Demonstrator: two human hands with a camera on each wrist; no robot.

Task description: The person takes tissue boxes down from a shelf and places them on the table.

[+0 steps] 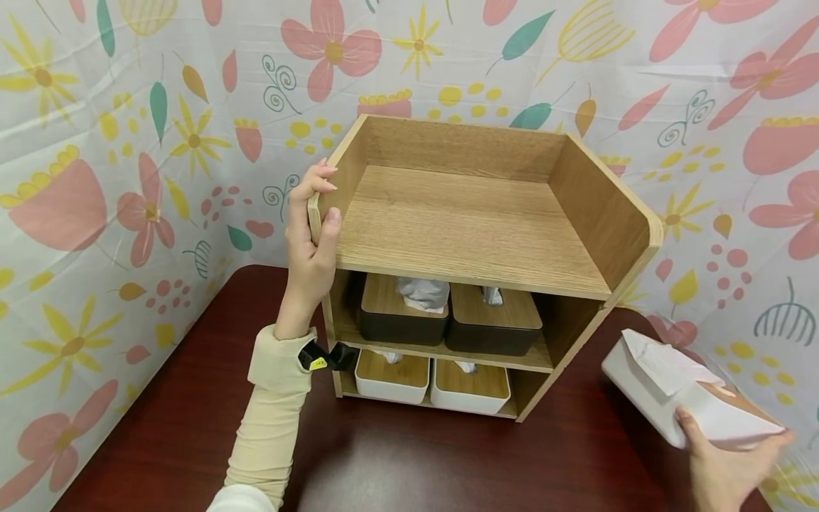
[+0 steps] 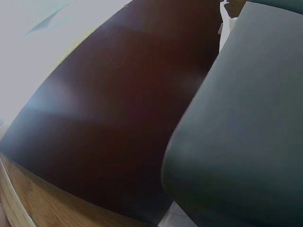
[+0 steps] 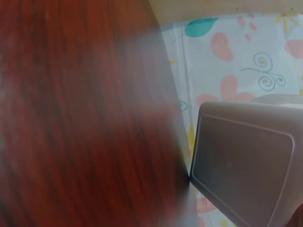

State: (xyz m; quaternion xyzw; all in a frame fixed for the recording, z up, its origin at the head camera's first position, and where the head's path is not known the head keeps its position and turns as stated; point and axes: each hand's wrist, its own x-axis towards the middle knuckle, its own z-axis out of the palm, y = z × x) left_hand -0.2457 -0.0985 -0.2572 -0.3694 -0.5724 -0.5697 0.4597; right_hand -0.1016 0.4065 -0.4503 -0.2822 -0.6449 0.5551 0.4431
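On the table stands a wooden desk shelf (image 1: 461, 220) with an open top and two tiers below. My left hand (image 1: 312, 227) grips its left side panel (image 1: 346, 167), thumb on the inner face. At the far right, my right hand (image 1: 736, 462) holds a white tissue box (image 1: 652, 402), tilted, thumb on its near side. A loose white tissue (image 1: 672, 363) covers much of its wood-coloured lid. In the right wrist view the underside of this tissue box (image 3: 241, 165) shows at the table's edge.
Two dark tissue boxes with wooden lids (image 1: 403, 323) (image 1: 493, 334) sit on the middle tier. Below them are two white tissue boxes (image 1: 392, 377) (image 1: 470, 387). Flower-printed cloth (image 1: 448, 64) surrounds the dark red table (image 1: 384, 462). A grey surface (image 2: 246, 118) fills the left wrist view's right side.
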